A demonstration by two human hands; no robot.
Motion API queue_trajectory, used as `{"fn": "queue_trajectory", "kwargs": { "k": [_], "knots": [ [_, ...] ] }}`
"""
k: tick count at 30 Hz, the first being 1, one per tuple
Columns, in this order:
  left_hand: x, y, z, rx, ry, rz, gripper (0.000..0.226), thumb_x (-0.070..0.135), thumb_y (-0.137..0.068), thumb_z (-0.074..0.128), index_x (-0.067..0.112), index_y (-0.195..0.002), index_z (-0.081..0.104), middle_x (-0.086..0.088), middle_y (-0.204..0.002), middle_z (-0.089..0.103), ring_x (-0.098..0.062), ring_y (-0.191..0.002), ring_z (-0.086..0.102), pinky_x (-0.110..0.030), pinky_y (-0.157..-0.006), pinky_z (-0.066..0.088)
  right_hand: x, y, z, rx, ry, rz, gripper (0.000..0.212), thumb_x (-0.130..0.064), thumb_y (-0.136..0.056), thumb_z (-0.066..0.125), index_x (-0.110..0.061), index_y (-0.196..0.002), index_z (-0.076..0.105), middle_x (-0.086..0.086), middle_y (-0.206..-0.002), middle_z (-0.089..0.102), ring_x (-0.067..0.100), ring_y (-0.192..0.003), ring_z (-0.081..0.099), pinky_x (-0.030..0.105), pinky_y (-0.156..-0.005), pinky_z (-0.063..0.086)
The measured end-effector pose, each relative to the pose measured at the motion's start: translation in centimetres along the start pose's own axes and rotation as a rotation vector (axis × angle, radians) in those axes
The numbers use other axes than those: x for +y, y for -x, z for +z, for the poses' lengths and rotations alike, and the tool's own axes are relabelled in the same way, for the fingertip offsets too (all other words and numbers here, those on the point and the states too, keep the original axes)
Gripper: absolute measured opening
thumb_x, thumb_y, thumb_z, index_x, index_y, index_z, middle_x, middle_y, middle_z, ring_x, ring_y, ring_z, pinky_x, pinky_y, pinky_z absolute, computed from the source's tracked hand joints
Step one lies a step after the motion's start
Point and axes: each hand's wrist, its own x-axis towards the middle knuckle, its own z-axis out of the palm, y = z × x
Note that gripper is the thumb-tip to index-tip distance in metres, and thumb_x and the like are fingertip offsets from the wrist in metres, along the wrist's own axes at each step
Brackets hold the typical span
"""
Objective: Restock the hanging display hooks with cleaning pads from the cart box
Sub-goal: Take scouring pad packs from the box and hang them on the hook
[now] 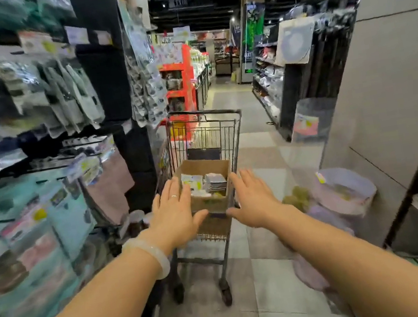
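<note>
A brown cardboard box point(208, 166) sits in the child seat of a wire shopping cart point(207, 131) in the aisle ahead of me. Packaged cleaning pads point(205, 184) lie stacked inside the box. My left hand point(174, 212) reaches out with straight fingers at the box's left side. My right hand point(252, 198) is stretched out the same way at its right side. Neither hand holds anything. The hanging display hooks point(65, 99) with packaged goods fill the shelving on my left, blurred by motion.
Stacked lilac plastic basins point(343, 191) stand on the floor to the right of the cart, beside a grey pillar point(399, 98). More shelving point(285, 76) lines the right side farther down. The tiled aisle point(236, 98) runs on past the cart.
</note>
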Motion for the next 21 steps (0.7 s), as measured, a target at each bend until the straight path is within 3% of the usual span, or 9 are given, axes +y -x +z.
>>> {"fn": "queue_trajectory", "kwargs": {
  "k": [7, 11, 21],
  "knots": [
    [-1.4, -18.3, 2.5, -0.060, -0.002, -0.009, 0.078, 0.055, -0.093, 0.036, 0.017, -0.151, 0.000, -0.009, -0.159, -0.012, -0.024, -0.146, -0.010, -0.043, -0.117, 0.002, 6.5, -16.4, 1.5, -0.017, -0.030, 0.041, 0.085, -0.038, -0.088, 0.058, -0.016, -0.150, 0.004, 0.010, -0.159, -0.008, 0.026, -0.147, -0.007, 0.040, -0.120, 0.003],
    [-2.5, -27.4, 6.0, -0.101, -0.003, -0.022, 0.080, 0.055, -0.092, 0.038, 0.018, -0.151, -0.001, -0.011, -0.159, -0.009, -0.025, -0.146, -0.008, -0.043, -0.117, 0.006, 9.8, -26.4, 4.4, -0.040, -0.048, 0.039, 0.089, -0.040, -0.085, 0.062, -0.017, -0.150, 0.007, 0.010, -0.159, -0.001, 0.027, -0.147, -0.001, 0.044, -0.120, 0.010],
    [-7.0, -46.3, 16.0, -0.296, 0.082, -0.259, 0.077, 0.052, -0.091, 0.043, 0.016, -0.150, 0.008, -0.011, -0.159, 0.008, -0.025, -0.146, 0.008, -0.035, -0.117, 0.012, 17.1, -48.1, 14.3, -0.307, -0.127, -0.033, 0.088, -0.041, -0.086, 0.058, -0.012, -0.149, 0.004, 0.012, -0.159, -0.002, 0.029, -0.146, -0.001, 0.045, -0.119, 0.013]
  ]
}}
